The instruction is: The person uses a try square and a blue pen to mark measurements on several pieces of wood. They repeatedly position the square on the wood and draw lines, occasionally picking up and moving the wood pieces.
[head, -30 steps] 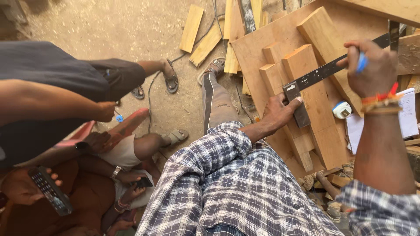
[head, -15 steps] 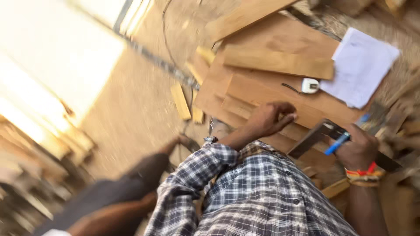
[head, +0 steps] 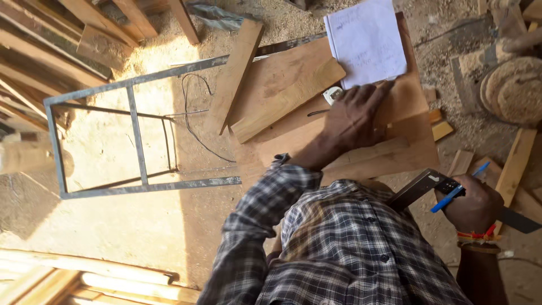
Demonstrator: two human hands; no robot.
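A person in a checked shirt (head: 339, 248) leans over a pile of wooden boards (head: 293, 96) lying on a sawdust-strewn floor (head: 141, 226), the left hand (head: 354, 116) spread flat on the top board, its fingers reaching to the lower edge of a white sheet of paper (head: 366, 39) and its grip open, holding nothing. A small tape measure (head: 332, 95) sits just beside that hand, half hidden by the knuckles. The right hand (head: 471, 203), held off to the side and clear of the boards, is closed around both a metal square (head: 420, 186) and a blue pen (head: 456, 189), the square's dark blade (head: 519, 221) jutting out past the wrist. With two tools crowded into one grip, either looks liable to slip, and the pen could drop into the sawdust. The boards are stacked loosely and at odd angles, so weight pressed through the left palm could make the top one slide or tip. The paper lies loose on the wood and could be smudged or pushed off. A grey metal frame (head: 135, 141) and a thin dark wire (head: 189, 121) lie near the pile, where a foot might catch them.
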